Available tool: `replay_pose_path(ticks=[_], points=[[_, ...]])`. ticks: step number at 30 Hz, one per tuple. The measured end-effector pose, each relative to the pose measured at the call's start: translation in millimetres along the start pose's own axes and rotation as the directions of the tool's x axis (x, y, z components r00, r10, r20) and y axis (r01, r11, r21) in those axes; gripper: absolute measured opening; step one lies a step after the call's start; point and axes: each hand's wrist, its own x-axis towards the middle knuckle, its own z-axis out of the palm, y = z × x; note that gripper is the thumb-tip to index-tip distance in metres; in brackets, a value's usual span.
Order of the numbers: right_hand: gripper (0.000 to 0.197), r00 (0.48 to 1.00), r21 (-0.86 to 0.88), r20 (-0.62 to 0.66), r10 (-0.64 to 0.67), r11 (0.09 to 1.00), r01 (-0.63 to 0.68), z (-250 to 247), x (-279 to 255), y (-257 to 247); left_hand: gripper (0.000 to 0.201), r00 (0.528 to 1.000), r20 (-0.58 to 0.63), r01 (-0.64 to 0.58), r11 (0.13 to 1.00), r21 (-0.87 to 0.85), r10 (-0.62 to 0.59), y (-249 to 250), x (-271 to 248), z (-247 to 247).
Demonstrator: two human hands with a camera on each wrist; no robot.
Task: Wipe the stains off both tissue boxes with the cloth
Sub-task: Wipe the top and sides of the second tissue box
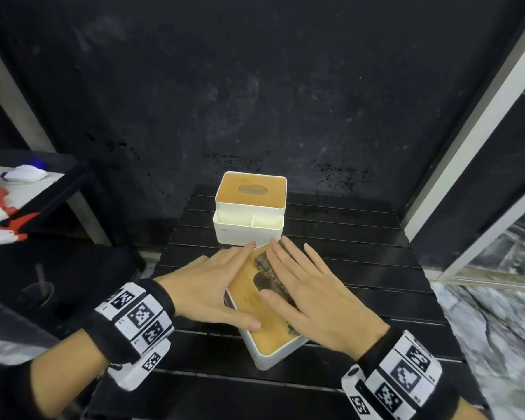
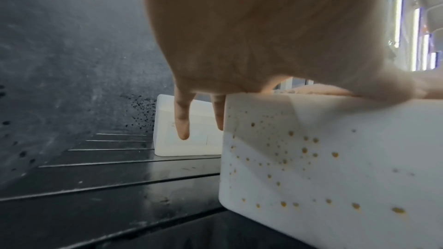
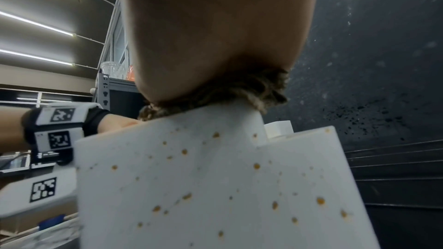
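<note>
Both flat hands lie on the near box (image 1: 270, 338): right hand (image 1: 312, 294) presses the cloth (image 1: 265, 266), left hand (image 1: 206, 283) steadies it.

Black wristbands (image 1: 140, 322), white blocks with black square markers, dark sleeves

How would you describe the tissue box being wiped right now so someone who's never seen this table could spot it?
On the black slatted table stand two white tissue boxes with tan lids. It is the near tissue box, with the left hand and right hand flat on top, the right pressing a dark cloth. Unlike the far tissue box, its white sides show orange-brown specks.
</note>
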Motion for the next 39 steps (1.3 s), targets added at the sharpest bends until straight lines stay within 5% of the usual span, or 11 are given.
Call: replay_pose_path(ticks=[7, 14, 21, 28, 35, 39], points=[[0.084, 0.994, -0.012, 0.092, 0.059, 0.998, -0.058, -5.9, -41.9, -15.0, 0.139, 0.999, 0.008, 0.042, 0.998, 0.039, -0.042, -0.7, 2.1, 1.5], [0.087, 0.998, 0.056, 0.020, 0.067, 0.996, -0.068, 3.3, 11.9, -9.4, 0.137, 1.000, -0.008, 0.015, 1.000, 0.022, -0.015, -0.7, 1.1, 1.8], [0.086, 0.995, 0.011, 0.063, 0.076, 0.997, -0.076, -1.5, -35.3, -15.6, 0.136, 0.999, -0.022, 0.033, 0.999, 0.040, -0.032, 1.8, 0.2, 2.6], [0.089, 0.995, 0.077, 0.008, 0.095, 0.992, -0.096, 4.1, 10.6, -12.6, 0.137, 1.000, -0.012, 0.018, 0.999, 0.029, -0.018, -1.3, 1.5, 2.8], [0.090, 0.994, 0.025, 0.076, 0.084, 0.996, -0.087, -3.2, -39.2, -16.2, 0.136, 0.999, -0.030, 0.025, 0.999, 0.031, -0.024, -0.2, 1.4, 3.8], [0.091, 0.994, 0.051, 0.042, 0.098, 0.994, -0.100, 0.2, -10.9, -14.9, 0.136, 1.000, -0.027, 0.012, 1.000, 0.016, -0.011, -3.1, 2.7, 4.4]])
